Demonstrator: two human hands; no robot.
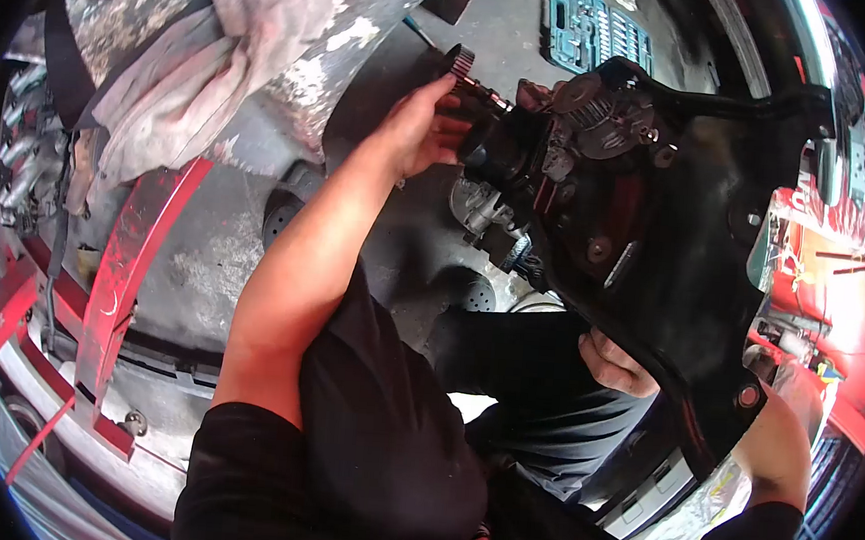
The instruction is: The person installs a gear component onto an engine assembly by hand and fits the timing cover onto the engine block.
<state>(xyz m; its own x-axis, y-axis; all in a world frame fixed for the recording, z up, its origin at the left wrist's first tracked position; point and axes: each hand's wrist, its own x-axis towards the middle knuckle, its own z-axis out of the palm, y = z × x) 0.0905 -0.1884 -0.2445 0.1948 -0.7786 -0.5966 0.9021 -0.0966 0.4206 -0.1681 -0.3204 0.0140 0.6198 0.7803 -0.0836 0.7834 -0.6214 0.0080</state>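
A large black metal car subframe is tilted up in front of me, above my thigh. Bolted to its far left end are a black cylindrical part and greasy metal castings. My left hand is at that end, thumb and forefinger pinching a shaft with a ribbed round end. Its other fingers lie close to the black cylinder. My right arm passes behind the subframe, and my right hand shows at the lower edge with curled fingers against it. Its palm is hidden.
An open teal socket set case lies on the floor ahead. At upper left, a dirty cloth drapes over a worn surface. Red metal legs stand at left. A red car body is close on the right.
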